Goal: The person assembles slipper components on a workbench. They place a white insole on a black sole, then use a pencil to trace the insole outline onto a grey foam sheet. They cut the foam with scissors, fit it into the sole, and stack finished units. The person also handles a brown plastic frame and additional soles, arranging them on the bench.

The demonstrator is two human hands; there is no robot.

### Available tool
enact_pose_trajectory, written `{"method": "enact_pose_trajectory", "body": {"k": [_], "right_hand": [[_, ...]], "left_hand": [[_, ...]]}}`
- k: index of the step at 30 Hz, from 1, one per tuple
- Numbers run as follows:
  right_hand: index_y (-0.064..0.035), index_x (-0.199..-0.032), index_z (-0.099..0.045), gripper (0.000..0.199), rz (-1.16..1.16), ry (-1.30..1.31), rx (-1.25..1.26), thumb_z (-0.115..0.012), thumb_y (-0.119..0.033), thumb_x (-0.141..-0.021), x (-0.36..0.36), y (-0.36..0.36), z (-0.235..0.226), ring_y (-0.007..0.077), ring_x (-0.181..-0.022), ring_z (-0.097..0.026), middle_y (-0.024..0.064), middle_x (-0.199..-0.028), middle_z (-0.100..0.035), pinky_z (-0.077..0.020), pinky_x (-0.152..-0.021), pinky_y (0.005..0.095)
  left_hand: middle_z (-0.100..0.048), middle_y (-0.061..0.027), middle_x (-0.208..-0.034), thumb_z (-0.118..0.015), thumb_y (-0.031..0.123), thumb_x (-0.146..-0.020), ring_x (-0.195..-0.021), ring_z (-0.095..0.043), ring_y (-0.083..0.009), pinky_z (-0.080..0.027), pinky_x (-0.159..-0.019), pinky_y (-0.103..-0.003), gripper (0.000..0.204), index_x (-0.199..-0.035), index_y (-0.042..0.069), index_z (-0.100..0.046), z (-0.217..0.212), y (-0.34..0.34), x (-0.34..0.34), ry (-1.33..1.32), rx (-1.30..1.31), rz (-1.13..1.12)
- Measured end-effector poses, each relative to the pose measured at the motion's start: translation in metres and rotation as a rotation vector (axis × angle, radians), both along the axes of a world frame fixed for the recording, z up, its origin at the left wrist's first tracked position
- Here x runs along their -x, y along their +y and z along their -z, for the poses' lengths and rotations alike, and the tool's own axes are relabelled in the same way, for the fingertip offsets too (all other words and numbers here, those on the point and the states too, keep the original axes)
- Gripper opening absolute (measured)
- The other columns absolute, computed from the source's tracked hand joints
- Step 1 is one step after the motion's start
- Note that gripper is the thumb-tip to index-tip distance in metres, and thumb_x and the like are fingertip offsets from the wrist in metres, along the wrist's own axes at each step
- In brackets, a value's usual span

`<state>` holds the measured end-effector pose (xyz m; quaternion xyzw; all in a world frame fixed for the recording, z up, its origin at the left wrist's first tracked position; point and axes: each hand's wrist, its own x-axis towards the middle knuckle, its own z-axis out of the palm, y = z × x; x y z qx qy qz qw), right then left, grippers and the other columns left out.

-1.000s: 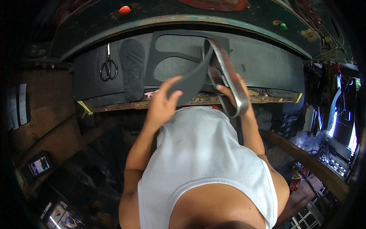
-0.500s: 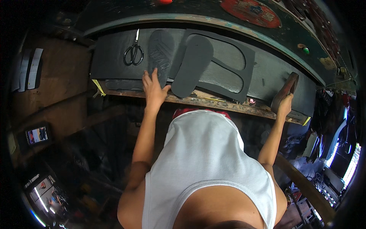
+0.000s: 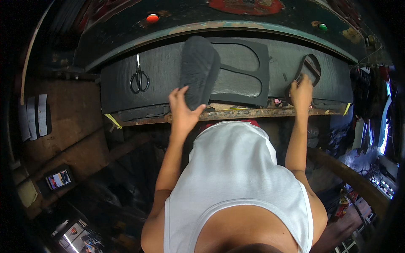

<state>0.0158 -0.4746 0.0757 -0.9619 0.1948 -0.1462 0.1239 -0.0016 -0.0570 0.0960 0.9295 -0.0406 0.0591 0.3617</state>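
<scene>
My left hand is closed around the lower end of a dark sole with a raised pattern, thumb on one side and fingers on the other. The sole is slightly blurred and covers most of a plain black sole, whose edge shows along its right side. Beside them, a black sheet with sole-shaped cutouts lies on the dark work surface. My right hand grips the near end of a brown sole-shaped cutting die, tilted above the right part of the surface.
Black-handled scissors lie to the left on the work surface. Behind it runs a green machine beam with a red button and a green button. A phone sits at lower left.
My left hand has picked up the patterned sole and carried it right, over the plain one. My right hand has turned the cutting die and shifted it inward. The view has shifted too.
</scene>
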Motion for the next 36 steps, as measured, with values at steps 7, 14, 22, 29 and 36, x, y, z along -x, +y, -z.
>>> {"method": "enact_pose_trajectory", "body": {"k": [7,14,22,29,36], "right_hand": [[0.0001,-0.131,-0.048,0.067,-0.059,0.324,-0.191,-0.076,-0.042,-0.086,0.008,0.101,0.012,0.0463,-0.105,-0.065,0.0290,-0.116,-0.063,-0.0538,-0.089,0.0509],[0.0031,-0.133,-0.055,0.065,-0.019,0.192,-0.396,-0.076,-0.028,-0.081,0.026,0.096,0.029,0.0422,-0.110,-0.063,0.0258,-0.120,-0.063,-0.0501,-0.095,0.0467],[0.0090,-0.136,-0.055,0.052,0.084,-0.084,-0.595,-0.070,-0.016,-0.094,0.059,0.051,-0.029,0.0255,-0.123,-0.059,0.0241,-0.132,-0.064,-0.0407,-0.108,0.0343],[0.0066,-0.137,-0.054,0.047,-0.035,-0.363,-0.878,-0.068,-0.013,-0.097,0.086,0.070,-0.095,0.0156,-0.106,-0.061,0.0102,-0.119,-0.066,-0.0458,-0.097,0.0282],[-0.0038,-0.125,-0.053,0.025,-0.508,-0.439,-1.337,-0.058,-0.012,-0.102,0.089,0.037,-0.138,0.0135,-0.074,-0.055,0.0078,-0.104,-0.062,-0.0477,-0.064,0.0281]], "left_hand": [[-0.043,-0.0269,-0.141,-0.088,0.015,-0.071,-0.134,-0.043,-0.0449,-0.037,-0.113,-0.050,0.075,-0.135,0.002,-0.051,0.012,-0.014,-0.002,0.051,-0.072,-0.033],[-0.051,-0.0225,-0.136,-0.083,0.009,-0.071,-0.133,-0.047,-0.0371,-0.035,-0.115,-0.045,0.066,-0.130,0.002,-0.055,-0.004,0.059,0.005,-0.039,0.110,-0.039],[-0.045,-0.0248,-0.144,-0.082,0.016,-0.078,-0.136,-0.042,-0.0419,-0.034,-0.114,-0.049,0.067,-0.135,0.000,-0.051,0.018,0.098,0.002,-0.078,0.032,-0.162],[-0.038,-0.0296,-0.150,-0.076,0.030,-0.088,-0.139,-0.036,-0.0480,-0.032,-0.115,-0.053,0.067,-0.142,0.003,-0.048,0.027,0.099,-0.001,-0.176,-0.242,-0.077],[-0.041,-0.0264,-0.154,-0.055,0.034,-0.105,-0.143,-0.042,-0.0343,-0.034,-0.117,-0.043,0.067,-0.155,-0.002,-0.029,-0.010,0.036,0.044,0.237,0.662,0.128]]}}
